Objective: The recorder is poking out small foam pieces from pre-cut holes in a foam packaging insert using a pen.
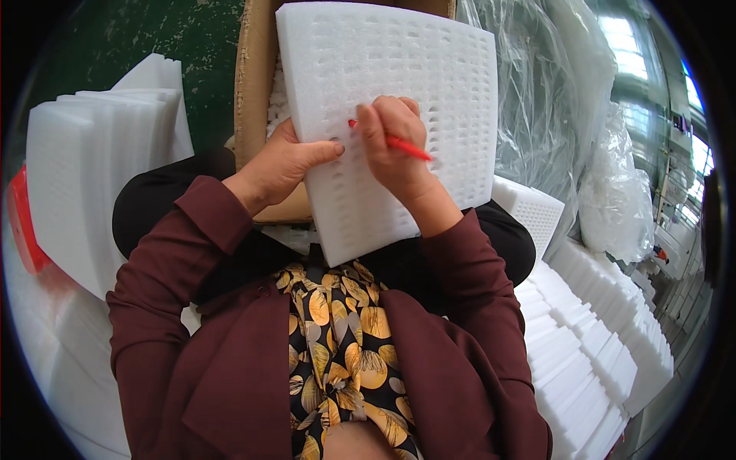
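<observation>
A thick white foam sheet with rows of small slots lies tilted over my lap and the open cardboard box. My left hand grips its left edge, the thumb pressed on the top face and the fingers hidden underneath. My right hand is closed around a red pen over the middle of the sheet. One end of the pen shows by my thumb, the other sticks out to the lower right. Whether it touches the foam I cannot tell.
Small white foam bits lie inside the cardboard box. White foam sheets stand at left beside a red plastic object. More foam stacks lie at lower right. Clear plastic wrap is piled at right; green floor shows behind.
</observation>
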